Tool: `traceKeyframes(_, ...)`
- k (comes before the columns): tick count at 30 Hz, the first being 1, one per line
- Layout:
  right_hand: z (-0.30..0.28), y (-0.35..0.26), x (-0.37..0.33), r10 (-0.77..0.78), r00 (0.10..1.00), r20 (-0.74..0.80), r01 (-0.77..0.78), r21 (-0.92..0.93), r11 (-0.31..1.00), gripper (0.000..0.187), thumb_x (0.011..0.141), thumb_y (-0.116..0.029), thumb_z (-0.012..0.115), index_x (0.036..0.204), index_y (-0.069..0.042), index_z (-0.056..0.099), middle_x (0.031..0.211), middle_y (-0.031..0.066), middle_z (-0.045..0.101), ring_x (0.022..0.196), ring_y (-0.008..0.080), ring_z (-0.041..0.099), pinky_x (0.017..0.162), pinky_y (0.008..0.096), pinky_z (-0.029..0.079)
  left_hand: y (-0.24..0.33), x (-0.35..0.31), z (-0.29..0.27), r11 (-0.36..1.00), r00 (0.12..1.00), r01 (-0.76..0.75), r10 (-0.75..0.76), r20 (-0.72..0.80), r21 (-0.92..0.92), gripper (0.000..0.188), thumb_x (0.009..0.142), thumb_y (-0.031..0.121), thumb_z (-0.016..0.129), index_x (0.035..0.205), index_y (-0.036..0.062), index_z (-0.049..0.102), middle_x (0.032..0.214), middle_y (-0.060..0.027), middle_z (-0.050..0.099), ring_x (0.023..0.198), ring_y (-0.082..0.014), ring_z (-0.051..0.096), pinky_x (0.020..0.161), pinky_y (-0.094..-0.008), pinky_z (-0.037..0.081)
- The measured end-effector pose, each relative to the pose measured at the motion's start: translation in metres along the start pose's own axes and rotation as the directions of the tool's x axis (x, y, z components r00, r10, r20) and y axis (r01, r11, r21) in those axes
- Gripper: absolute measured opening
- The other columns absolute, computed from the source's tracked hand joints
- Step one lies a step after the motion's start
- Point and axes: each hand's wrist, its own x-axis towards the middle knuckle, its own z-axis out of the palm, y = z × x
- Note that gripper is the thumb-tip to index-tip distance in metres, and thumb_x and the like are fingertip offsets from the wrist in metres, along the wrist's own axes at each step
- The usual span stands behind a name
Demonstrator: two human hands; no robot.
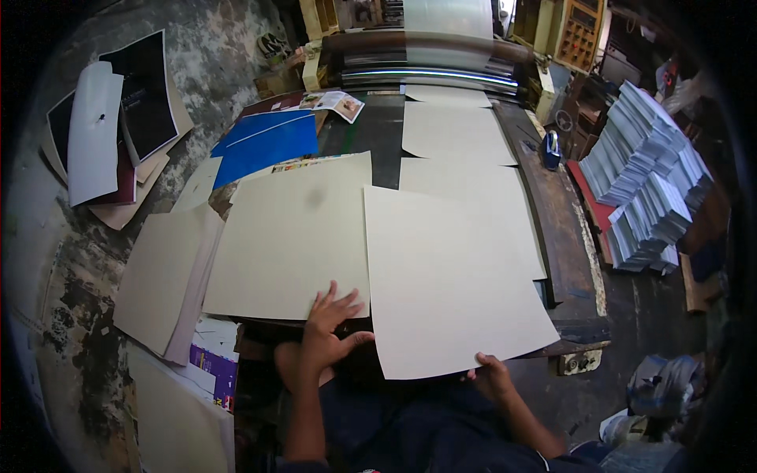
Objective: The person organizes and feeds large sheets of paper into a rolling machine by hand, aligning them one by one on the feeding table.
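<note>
My right hand (492,375) pinches the near edge of a large cream paper sheet (457,276), thumb on top and fingers underneath. This sheet lies over the right side of the machine's feed table, its near edge reaching past the table toward me. My left hand (331,319) rests with fingers spread on the near edge of a stack of cream sheets (292,236), just left of the held sheet. Beyond the held sheet, several overlapping cream sheets (453,130) run in a line up to the metal rollers (430,76).
A clear film web (448,31) hangs at the rollers. Blue sheets (268,146) lie at the table's far left. More paper stacks (162,276) stand left of me. Bundled paper piles (643,158) sit at right, near a blue tape dispenser (551,150). Loose prints (95,142) lie on the floor.
</note>
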Motion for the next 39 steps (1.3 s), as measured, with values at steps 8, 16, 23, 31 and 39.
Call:
traceKeyframes(8,-0.007,0.019,-0.039,0.173,0.981,-0.086,-0.179,-0.060,0.982,0.038,0.095,-0.032,0.055,0.113,0.002,0.054,0.092,0.0185,0.067,0.078,0.0223,0.061,0.081,0.0411,0.050,-0.022,0.002,0.008,0.994,0.988,0.107,-0.109,-0.111,-0.016,0.042,0.067,0.033,0.084,0.102,0.0112,0.072,0.114,-0.0037,0.069,0.121,-0.0307,0.057,0.102,-0.0477,0.040)
traceKeyframes(16,0.007,0.019,-0.059,0.223,0.972,-0.070,-0.229,-0.090,0.969,0.046,0.098,-0.039,0.048,0.122,0.001,0.049,0.104,0.0212,0.066,0.084,0.0238,0.061,0.084,0.0413,0.049,-0.020,0.007,0.009,0.983,0.976,0.143,-0.159,-0.149,-0.114,0.031,0.081,0.028,0.076,0.104,0.0073,0.071,0.106,-0.0095,0.071,0.114,-0.0325,0.061,0.098,-0.0443,0.044)
traceKeyframes(23,0.009,0.020,-0.043,0.187,0.978,-0.092,-0.193,-0.067,0.979,0.050,0.098,-0.042,0.047,0.121,0.002,0.049,0.104,0.0203,0.065,0.084,0.0249,0.061,0.084,0.0415,0.049,-0.012,0.009,0.023,0.928,0.898,0.256,-0.332,-0.289,-0.270,0.026,0.095,0.022,0.059,0.105,0.0007,0.069,0.098,-0.0178,0.071,0.097,-0.0332,0.067,0.086,-0.0384,0.050)
traceKeyframes(31,0.016,0.002,-0.002,0.084,0.984,-0.154,-0.087,-0.015,0.996,0.050,0.097,-0.045,0.048,0.119,0.000,0.047,0.099,0.0207,0.065,0.080,0.0244,0.060,0.079,0.0420,0.050,-0.017,0.002,0.034,0.923,0.840,0.353,-0.385,-0.382,-0.152,0.034,0.099,0.027,0.051,0.099,-0.0033,0.067,0.103,-0.0173,0.070,0.093,-0.0257,0.066,0.098,-0.0407,0.041)
traceKeyframes(39,0.013,-0.007,0.035,-0.062,0.992,-0.110,0.066,0.036,0.997,0.044,0.096,-0.047,0.049,0.117,-0.009,0.052,0.106,0.0164,0.065,0.078,0.0228,0.062,0.077,0.0406,0.050,-0.011,0.015,0.016,0.572,0.583,0.136,-0.707,-0.401,-0.809,0.036,0.099,0.031,0.052,0.092,-0.0019,0.062,0.081,-0.0078,0.063,0.077,-0.0148,0.055,0.076,-0.0322,0.045)
